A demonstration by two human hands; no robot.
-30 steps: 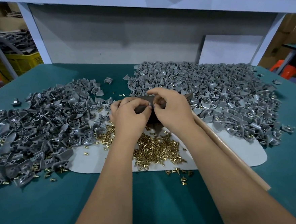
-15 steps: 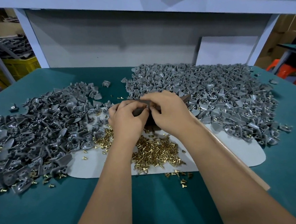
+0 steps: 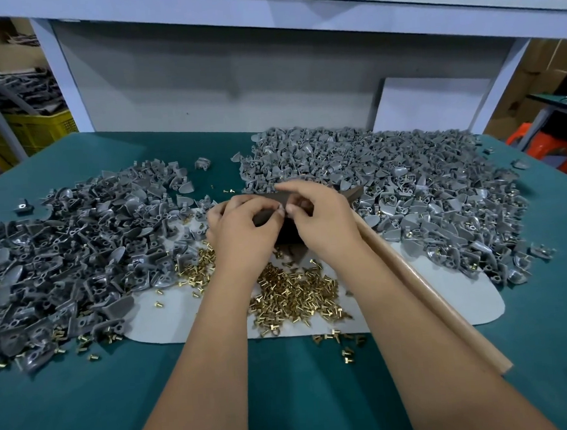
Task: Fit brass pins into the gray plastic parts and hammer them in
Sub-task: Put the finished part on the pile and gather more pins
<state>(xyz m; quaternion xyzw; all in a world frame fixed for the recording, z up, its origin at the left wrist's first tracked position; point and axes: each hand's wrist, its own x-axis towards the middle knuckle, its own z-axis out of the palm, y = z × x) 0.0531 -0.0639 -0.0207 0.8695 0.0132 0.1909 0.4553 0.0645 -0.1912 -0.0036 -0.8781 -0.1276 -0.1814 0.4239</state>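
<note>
A: Head view, held against the frame half a second back: what differs?

B: Little. Both hands sit in the same spot over the dark block (image 3: pixel 349 193), fingertips meeting. The left hand (image 3: pixel 243 229) has its thumb and forefinger drawn a touch closer to the right hand (image 3: pixel 322 218); the piles have not shifted.

A: And the hands themselves?

B: Both have curled fingers, tips pinched together on something small between them. It is too tiny and too hidden to say whether that is a pin or a gray part.

A: Where are the task's things?

B: The brass pins (image 3: pixel 294 291) lie heaped on the pale mat (image 3: pixel 448 290), just under the wrists, with strays spilling off its near edge onto the teal table (image 3: pixel 88 413). Gray plastic parts (image 3: pixel 424 184) form a broad mound to the right and rear; a darker pile of gray parts (image 3: pixel 70 250) spreads to the left, some with pins among them.

A: Room to move?

B: The near strip of table is bare cloth. A wooden handle (image 3: pixel 432 305) runs diagonally beside the right forearm, its end near the table's front. A narrow teal gap parts the two mounds behind the hands.

A: Textures?

B: Matte, curved, shell-like plastic; shiny short-headed brass; smooth tan wood; felt-like teal surface.
</note>
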